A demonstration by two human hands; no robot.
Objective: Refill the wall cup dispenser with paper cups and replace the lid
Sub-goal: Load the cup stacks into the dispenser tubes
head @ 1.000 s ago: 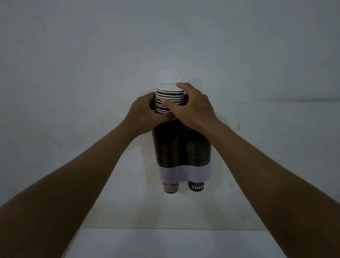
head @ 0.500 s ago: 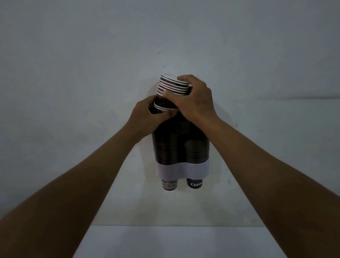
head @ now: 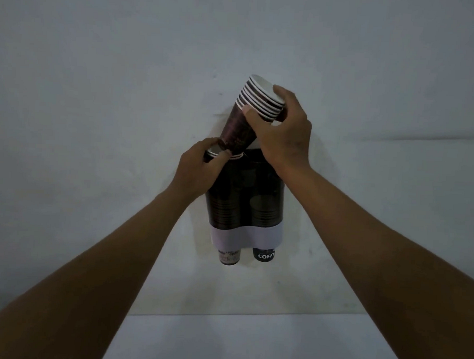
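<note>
A dark two-tube cup dispenser [head: 245, 201] with a white band hangs on the wall, and a cup pokes out under each tube. My right hand [head: 284, 132] grips a stack of several dark paper cups [head: 253, 112] with white rims, tilted so its top leans right and its foot touches the left tube's mouth. My left hand [head: 204, 164] pinches the white rim of the top cup [head: 215, 151] in the left tube, just under the stack's foot. No lid is in view.
The plain grey wall [head: 98, 92] surrounds the dispenser. A pale flat surface [head: 250, 342] lies below it at the frame's bottom edge.
My right hand has lifted the stack of cups up out of the left tube and tilted it to the right. The left hand stays on the rim of the cup left in the tube.
</note>
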